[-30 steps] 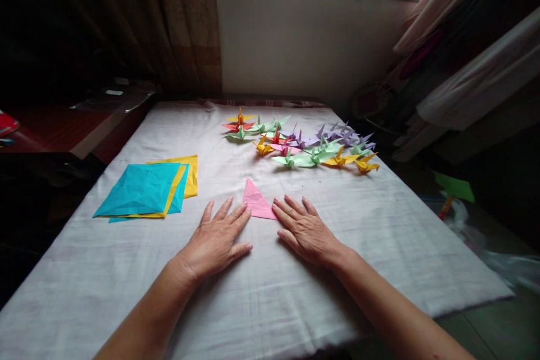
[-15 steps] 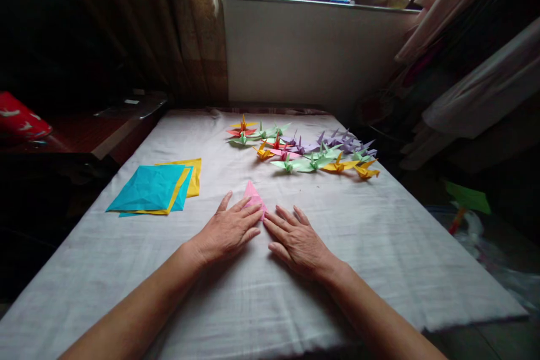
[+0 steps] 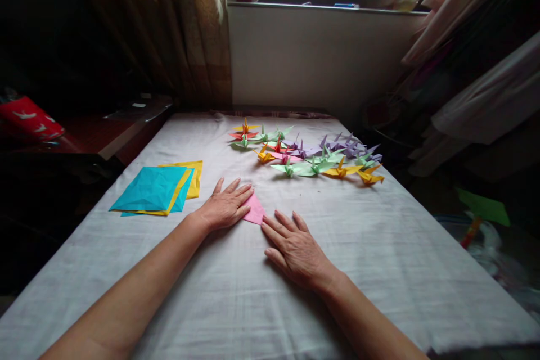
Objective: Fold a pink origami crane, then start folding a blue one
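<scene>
A small piece of folded pink paper (image 3: 255, 211) lies flat on the white cloth between my hands. My left hand (image 3: 225, 204) rests palm down with its fingers stretched over the paper's left and upper side, hiding part of it. With fingers spread, my right hand (image 3: 293, 244) lies on the cloth, its index fingertip touching the paper's right corner. Beyond the hands sit several folded paper cranes, among them a yellow crane (image 3: 370, 175), a green crane (image 3: 288, 169) and a purple crane (image 3: 301, 150).
Blue paper sheets (image 3: 149, 188) and a yellow sheet (image 3: 194, 180) lie stacked on the left of the cloth-covered table (image 3: 371, 292). A side table with a red object (image 3: 31, 118) stands at far left. A green paper piece (image 3: 483, 206) is off the right edge.
My left hand has slid up and left along the pink paper, uncovering its lower part. The right hand stays at the paper's corner. The camera view has shifted slightly.
</scene>
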